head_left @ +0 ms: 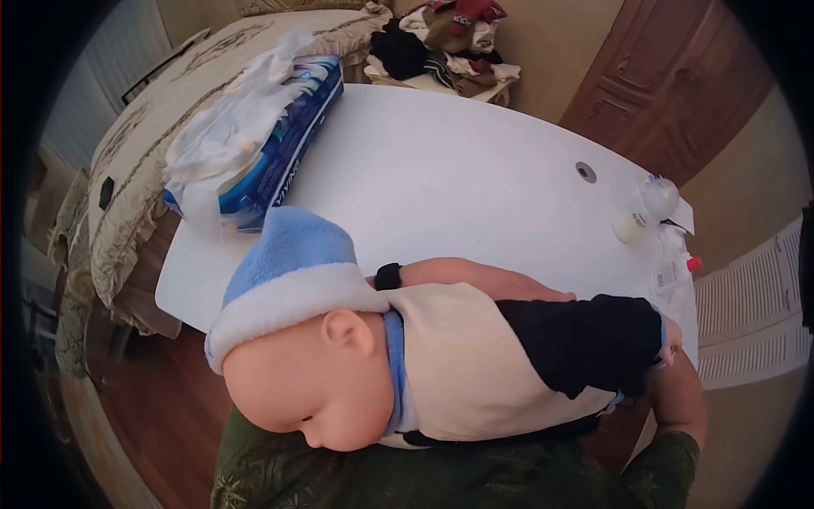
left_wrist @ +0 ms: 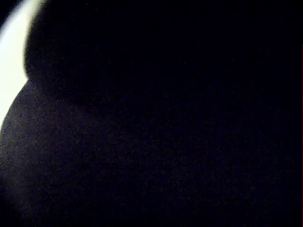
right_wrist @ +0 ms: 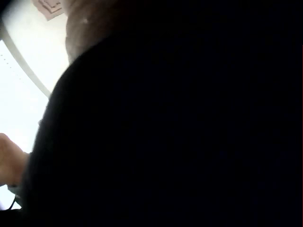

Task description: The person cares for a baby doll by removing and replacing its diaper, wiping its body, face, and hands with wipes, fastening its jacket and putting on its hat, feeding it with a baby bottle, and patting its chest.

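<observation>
A baby doll (head_left: 458, 365) lies on its side across the person's lap in the head view, its head to the left. It wears a blue hat (head_left: 292, 254) with a white fluffy brim and a beige top with a black sleeve (head_left: 577, 343). Along the doll's far side stretches the left hand (head_left: 483, 276), a black band at its wrist, fingers extended to the right and partly covered by the doll. The right forearm (head_left: 678, 403) reaches in behind the black sleeve, which hides the right hand. Dark cloth fills most of both wrist views.
On the white table (head_left: 441, 170), a blue diaper pack (head_left: 292, 144) with white cloths on top stands at the left. A clear bottle (head_left: 632, 225) and a red-capped bottle (head_left: 674, 276) stand near the right edge. Beyond are a bed (head_left: 127, 170) and piled clothes (head_left: 449, 42).
</observation>
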{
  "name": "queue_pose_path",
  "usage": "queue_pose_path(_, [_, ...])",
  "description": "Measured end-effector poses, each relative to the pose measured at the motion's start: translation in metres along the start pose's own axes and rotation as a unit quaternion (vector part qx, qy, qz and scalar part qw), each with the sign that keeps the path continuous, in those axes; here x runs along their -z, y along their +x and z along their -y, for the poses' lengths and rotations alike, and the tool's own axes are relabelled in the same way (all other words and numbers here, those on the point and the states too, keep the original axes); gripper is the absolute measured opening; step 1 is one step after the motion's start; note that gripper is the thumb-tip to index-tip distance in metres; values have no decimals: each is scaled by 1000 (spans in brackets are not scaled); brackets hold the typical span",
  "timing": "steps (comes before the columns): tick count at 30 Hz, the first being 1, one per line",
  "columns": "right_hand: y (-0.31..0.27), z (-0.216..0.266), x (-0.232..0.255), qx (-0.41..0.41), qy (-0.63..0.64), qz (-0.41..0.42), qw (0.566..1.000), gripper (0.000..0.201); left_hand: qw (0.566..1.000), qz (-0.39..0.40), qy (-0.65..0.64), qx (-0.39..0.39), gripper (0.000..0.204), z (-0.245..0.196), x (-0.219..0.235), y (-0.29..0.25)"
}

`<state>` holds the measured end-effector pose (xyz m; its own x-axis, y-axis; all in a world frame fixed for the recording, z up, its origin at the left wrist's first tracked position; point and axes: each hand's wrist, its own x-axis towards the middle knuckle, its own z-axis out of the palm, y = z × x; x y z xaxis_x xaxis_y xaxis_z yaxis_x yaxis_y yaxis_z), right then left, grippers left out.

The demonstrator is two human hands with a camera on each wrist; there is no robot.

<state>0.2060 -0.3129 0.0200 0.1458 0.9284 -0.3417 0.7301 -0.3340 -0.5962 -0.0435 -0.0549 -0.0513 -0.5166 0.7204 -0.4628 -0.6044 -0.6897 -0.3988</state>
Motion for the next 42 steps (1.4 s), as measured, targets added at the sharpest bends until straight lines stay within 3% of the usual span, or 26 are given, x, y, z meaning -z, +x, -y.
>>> queue_pose_path(3, [98, 97, -41, -10, -25, 14, 1000, 33, 996, 36, 45, 65, 41, -1, -2, 4])
queue_pose_path(5, [115, 109, -47, -14, -47, 24, 999, 33, 990, 59, 70, 105, 41, 0, -3, 5])
queue_pose_path(8, [19, -8, 0, -18, -81, 40, 996, 33, 976, 94, 105, 163, 41, 2, -7, 7])
queue_pose_path(10, [10, -12, 4, -19, -105, 53, 993, 32, 965, 118, 127, 198, 41, 2, -10, 7])
queue_pose_path(11, [9, 2, 11, -216, -118, 82, 966, 33, 958, 130, 139, 214, 41, 2, -13, 8])
queue_pose_path(12, [9, 15, 11, -213, -120, 86, 966, 33, 951, 143, 151, 229, 41, 1, -16, 9])
queue_pose_path(13, [8, 24, 10, -150, -7, -51, 987, 31, 943, 156, 163, 243, 42, 0, -19, 11])
queue_pose_path(14, [9, 35, 7, -82, 108, -184, 974, 31, 935, 171, 176, 255, 42, -1, -23, 13])
queue_pose_path(15, [11, 52, 1, -43, 143, -242, 959, 32, 926, 185, 189, 268, 42, -2, -28, 16])
queue_pose_path(16, [9, 67, -4, -39, 145, -238, 960, 32, 917, 199, 201, 282, 43, -3, -33, 19])
queue_pose_path(18, [5, 93, -15, 58, 52, -278, 957, 42, 894, 223, 224, 316, 44, -3, -43, 23])
queue_pose_path(19, [11, 108, -22, 124, -28, -285, 950, 52, 749, 250, 424, 445, 43, -11, -65, 39])
queue_pose_path(20, [16, 121, -30, 187, -109, -288, 933, 63, 543, 257, 590, 540, 43, -16, -80, 55])
queue_pose_path(21, [21, 127, -36, 184, -111, -291, 932, 63, 517, 259, 538, 613, 46, -9, -69, 81])
queue_pose_path(23, [34, 127, -46, 252, -240, -139, 927, 83, 526, 250, 517, 627, 45, -8, -70, 84])
queue_pose_path(26, [39, 108, -53, 198, -302, -145, 921, 91, 550, 219, 463, 660, 44, -7, -72, 85])
queue_pose_path(28, [34, 86, -49, 177, -270, -143, 936, 94, 560, 191, 424, 686, 43, -6, -68, 83])
queue_pose_path(31, [22, 77, -47, 74, -179, -178, 965, 98, 559, 142, 360, 734, 42, 1, -58, 73])
queue_pose_path(37, [32, 58, -56, 37, -30, -195, 980, 85, 561, 62, 233, 792, 40, 14, -53, 60])
queue_pose_path(38, [35, 57, -54, 17, -5, -194, 981, 81, 559, 65, 231, 794, 40, 13, -34, 95])
queue_pose_path(40, [41, 61, -43, 11, 35, -194, 980, 77, 546, 122, 444, 700, 47, 10, 23, 195])
queue_pose_path(42, [50, 62, -32, 3, 79, -188, 979, 73, 538, 143, 448, 699, 47, 30, 28, 176])
